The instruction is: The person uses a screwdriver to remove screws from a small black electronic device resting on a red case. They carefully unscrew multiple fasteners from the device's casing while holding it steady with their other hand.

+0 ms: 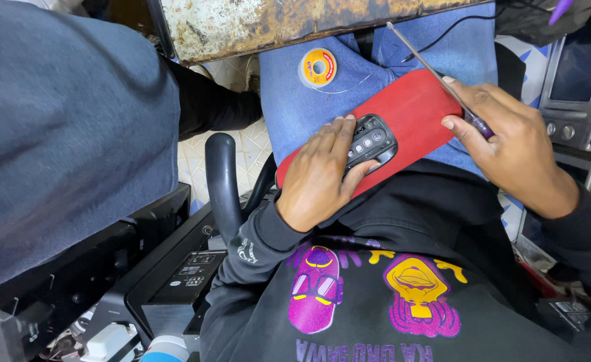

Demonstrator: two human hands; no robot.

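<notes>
My left hand (320, 175) lies flat over the near end of a small black key fob (370, 141), thumb tucked along its lower edge and the other fingers laid close together across its top, pinning it down rather than pinching it. The fob, with its row of round buttons facing up, rests on a red board (409, 110) that sits slantwise across my lap on the blue jeans (309, 110). My right hand (510, 144) is curled around the purple handle of a thin screwdriver (430, 64); thumb and forefinger press together on the grip near the shaft, and the remaining fingers fold in behind them. The metal shaft runs up and away to the left, over the far corner of the red board, its tip well apart from the fob; whether the shaft touches the board I cannot say from this angle. A small yellow spool of solder wire (318, 67) lies on my thigh just beyond the board, with a loose strand trailing off it. Above it is the rusty edge of a metal table (275, 23). To my left another person's grey trouser leg (67, 127) fills the view, and a black electronic unit (181, 288) sits low beside my hip.
</notes>
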